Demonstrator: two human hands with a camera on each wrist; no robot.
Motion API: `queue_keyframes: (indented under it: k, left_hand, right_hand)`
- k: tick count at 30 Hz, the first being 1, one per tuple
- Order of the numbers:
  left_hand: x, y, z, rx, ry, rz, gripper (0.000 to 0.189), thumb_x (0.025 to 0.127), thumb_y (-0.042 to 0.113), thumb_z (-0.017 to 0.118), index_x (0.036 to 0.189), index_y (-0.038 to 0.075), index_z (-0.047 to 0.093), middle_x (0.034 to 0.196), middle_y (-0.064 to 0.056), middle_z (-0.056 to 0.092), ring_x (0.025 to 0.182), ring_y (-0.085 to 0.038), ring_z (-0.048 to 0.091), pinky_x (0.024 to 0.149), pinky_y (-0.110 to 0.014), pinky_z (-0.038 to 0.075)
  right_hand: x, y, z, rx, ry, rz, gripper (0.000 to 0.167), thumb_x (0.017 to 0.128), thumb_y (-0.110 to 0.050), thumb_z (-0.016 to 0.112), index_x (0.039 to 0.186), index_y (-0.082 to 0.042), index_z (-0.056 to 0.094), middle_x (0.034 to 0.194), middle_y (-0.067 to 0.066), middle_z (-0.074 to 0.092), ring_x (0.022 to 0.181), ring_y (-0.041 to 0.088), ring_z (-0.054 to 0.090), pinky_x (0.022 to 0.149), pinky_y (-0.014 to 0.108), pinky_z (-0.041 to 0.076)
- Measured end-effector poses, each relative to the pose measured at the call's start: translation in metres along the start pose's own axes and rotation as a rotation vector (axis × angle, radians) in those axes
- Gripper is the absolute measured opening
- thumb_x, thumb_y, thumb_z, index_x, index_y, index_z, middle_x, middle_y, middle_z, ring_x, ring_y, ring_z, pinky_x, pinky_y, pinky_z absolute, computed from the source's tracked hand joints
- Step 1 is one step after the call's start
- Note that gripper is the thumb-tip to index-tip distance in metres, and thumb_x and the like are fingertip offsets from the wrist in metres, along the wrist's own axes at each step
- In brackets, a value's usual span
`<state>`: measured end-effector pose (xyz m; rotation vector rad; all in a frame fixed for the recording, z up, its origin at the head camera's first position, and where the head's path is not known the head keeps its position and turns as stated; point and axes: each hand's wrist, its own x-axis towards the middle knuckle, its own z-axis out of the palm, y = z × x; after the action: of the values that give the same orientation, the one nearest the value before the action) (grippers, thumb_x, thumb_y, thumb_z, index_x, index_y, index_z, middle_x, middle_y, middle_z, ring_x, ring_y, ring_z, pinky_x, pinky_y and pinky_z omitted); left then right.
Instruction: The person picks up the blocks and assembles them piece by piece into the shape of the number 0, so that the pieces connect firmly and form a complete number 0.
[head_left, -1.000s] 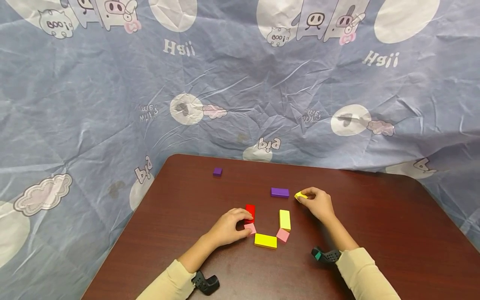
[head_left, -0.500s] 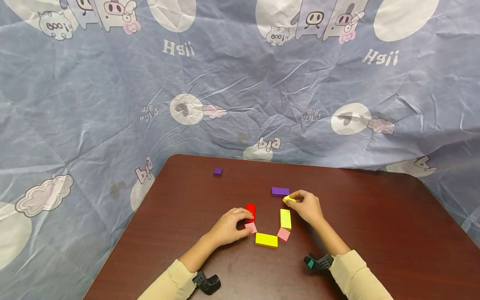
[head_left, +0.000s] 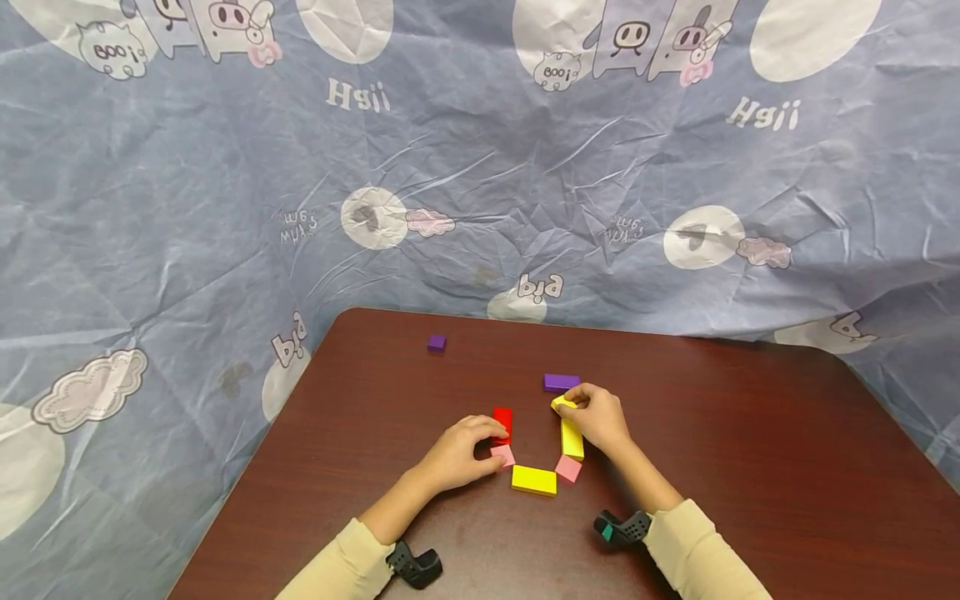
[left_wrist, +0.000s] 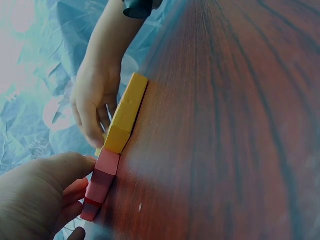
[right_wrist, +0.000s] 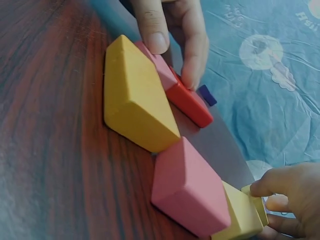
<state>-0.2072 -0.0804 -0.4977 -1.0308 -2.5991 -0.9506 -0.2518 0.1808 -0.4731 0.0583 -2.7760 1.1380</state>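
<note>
Small yellow block (head_left: 562, 401): bright, angular, plain-faced, pinched between the thumb and fingers of your right hand (head_left: 600, 417). It is at the far end of the pale yellow block (head_left: 572, 442), just on the near side of the purple oblong (head_left: 561, 382); you cannot tell whether it rests on the table (head_left: 360, 417). Your left hand (head_left: 453, 454) clasps nothing: fingers loosely bent, thumb touching the left pink block (head_left: 502, 455), a fingertip touching the red block (head_left: 502, 417). Left pink adjoins the near end of red; the deep yellow block (head_left: 534, 480) lies crosswise at the near side, and the right pink block (head_left: 568, 468) sits turned between it and the pale yellow. Count: three yellow (one small, two oblong), two pink, one red, two purple, the second a small purple block (head_left: 437, 342) well apart toward the far left. Behind the table hangs blue printed cloth (head_left: 480, 167). Hard to make out: your right fingers cover much of the small yellow block, and the right wrist view gives you only a narrow part of it; your left fingers hide some of the red; your cream sleeves (head_left: 341, 558) and the table's near side run out of frame.
</note>
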Motion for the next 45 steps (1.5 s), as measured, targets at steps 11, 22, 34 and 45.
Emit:
queue_keyframes:
  k: [11,22,34,45]
  left_hand:
    - [0.0,0.0,0.001,0.001,0.001,0.004,0.03,0.084,0.02,0.075,0.111,0.01,0.07,0.115,0.0,0.065,0.113,-0.019,0.057,0.101,-0.034,0.043]
    - [0.0,0.001,0.001,-0.004,-0.006,-0.008,0.031,0.085,0.021,0.074,0.113,0.01,0.07,0.116,0.0,0.065,0.114,-0.02,0.057,0.101,-0.035,0.043]
    - [0.0,0.002,0.0,-0.002,-0.009,-0.008,0.029,0.084,0.018,0.074,0.112,0.01,0.071,0.116,0.0,0.065,0.112,-0.019,0.057,0.1,-0.034,0.044]
    - [-0.001,0.003,-0.001,-0.002,-0.026,-0.034,0.03,0.085,0.019,0.073,0.114,0.01,0.07,0.118,0.001,0.064,0.113,-0.019,0.056,0.1,-0.035,0.043]
  right_hand:
    - [0.001,0.001,0.006,-0.012,-0.025,-0.008,0.03,0.079,-0.017,0.079,0.099,0.002,0.064,0.086,0.009,0.062,0.081,0.024,0.055,0.067,0.03,0.045]
    - [-0.012,0.018,-0.003,0.056,-0.004,-0.081,0.029,0.089,-0.016,0.07,0.111,0.002,0.066,0.096,0.011,0.064,0.085,0.023,0.06,0.073,0.03,0.05]
    - [-0.032,0.038,0.002,0.132,0.069,-0.23,0.03,0.086,-0.011,0.072,0.115,-0.004,0.068,0.102,0.008,0.064,0.092,0.023,0.06,0.081,0.036,0.049]
    - [-0.032,0.042,0.005,0.128,0.077,-0.277,0.031,0.086,-0.011,0.071,0.117,-0.006,0.069,0.103,0.005,0.065,0.093,0.021,0.058,0.081,0.032,0.049]
